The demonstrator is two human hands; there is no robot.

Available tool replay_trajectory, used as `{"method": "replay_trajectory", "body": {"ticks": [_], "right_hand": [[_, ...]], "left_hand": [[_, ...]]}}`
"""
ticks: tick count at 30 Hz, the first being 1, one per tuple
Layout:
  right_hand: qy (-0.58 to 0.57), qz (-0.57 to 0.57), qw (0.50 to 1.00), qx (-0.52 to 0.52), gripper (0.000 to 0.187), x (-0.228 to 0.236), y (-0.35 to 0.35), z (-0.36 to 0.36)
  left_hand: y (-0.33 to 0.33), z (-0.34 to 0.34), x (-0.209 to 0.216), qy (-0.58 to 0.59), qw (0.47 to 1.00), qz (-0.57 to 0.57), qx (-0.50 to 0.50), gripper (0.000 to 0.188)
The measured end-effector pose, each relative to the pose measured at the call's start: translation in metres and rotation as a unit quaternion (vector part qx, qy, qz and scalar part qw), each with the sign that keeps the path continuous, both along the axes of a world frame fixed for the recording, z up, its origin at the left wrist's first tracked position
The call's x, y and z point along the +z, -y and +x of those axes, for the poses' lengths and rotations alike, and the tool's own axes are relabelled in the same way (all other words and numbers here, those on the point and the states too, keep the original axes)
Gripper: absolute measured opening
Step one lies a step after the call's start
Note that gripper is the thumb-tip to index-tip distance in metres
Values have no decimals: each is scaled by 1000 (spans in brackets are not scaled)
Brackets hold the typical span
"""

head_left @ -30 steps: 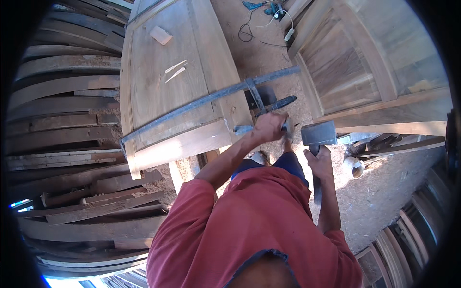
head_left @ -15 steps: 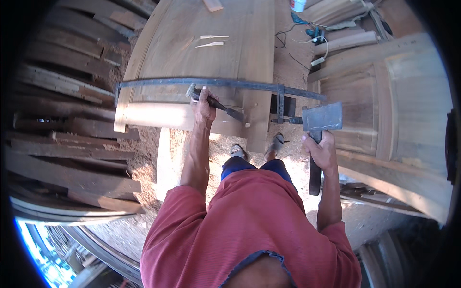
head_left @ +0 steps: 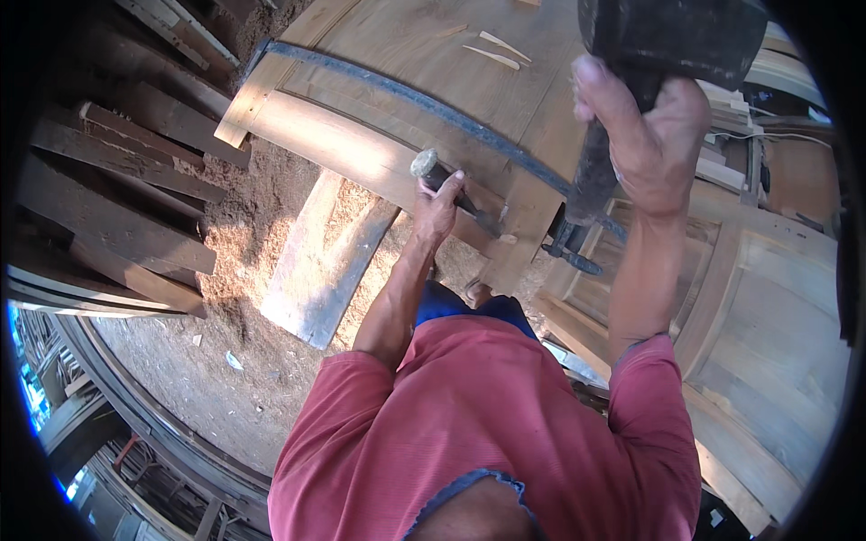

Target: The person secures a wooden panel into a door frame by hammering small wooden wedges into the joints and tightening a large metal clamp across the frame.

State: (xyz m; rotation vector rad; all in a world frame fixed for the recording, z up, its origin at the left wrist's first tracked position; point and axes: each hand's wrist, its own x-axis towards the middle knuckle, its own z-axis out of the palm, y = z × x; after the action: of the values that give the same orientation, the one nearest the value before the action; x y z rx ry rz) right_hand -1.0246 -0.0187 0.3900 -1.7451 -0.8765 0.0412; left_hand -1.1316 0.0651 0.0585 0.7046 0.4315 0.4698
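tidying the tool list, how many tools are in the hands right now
2: a chisel in the left hand, angled down toward the wooden frame, and a mallet in the right hand, held up close to the camera. The fingers partly cover both handles.

Your dark-handled chisel (head_left: 437, 175), with its pale round butt, slants in your left hand (head_left: 437, 212), blade angled down toward the near corner of the flat-lying, pale brown wooden door (head_left: 397, 45). Your right hand (head_left: 666, 149) grips a dark, block-headed mallet (head_left: 669, 41), head up.
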Motion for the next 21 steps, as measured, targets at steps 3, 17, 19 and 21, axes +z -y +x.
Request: {"method": "replay_trajectory", "body": {"ticks": [3, 17, 19, 21], "right_hand": [[186, 19, 979, 82, 24, -1, -50, 10], [180, -344, 866, 315, 35, -65, -150, 28], [190, -335, 886, 258, 35, -78, -167, 23], [151, -409, 878, 196, 35, -87, -165, 15]], "left_hand": [[3, 1, 1, -17, 999, 36, -22, 15], [2, -8, -5, -73, 997, 17, 29, 19], [2, -5, -4, -56, 998, 2, 27, 21], [3, -4, 2, -68, 997, 9, 17, 21]]}}
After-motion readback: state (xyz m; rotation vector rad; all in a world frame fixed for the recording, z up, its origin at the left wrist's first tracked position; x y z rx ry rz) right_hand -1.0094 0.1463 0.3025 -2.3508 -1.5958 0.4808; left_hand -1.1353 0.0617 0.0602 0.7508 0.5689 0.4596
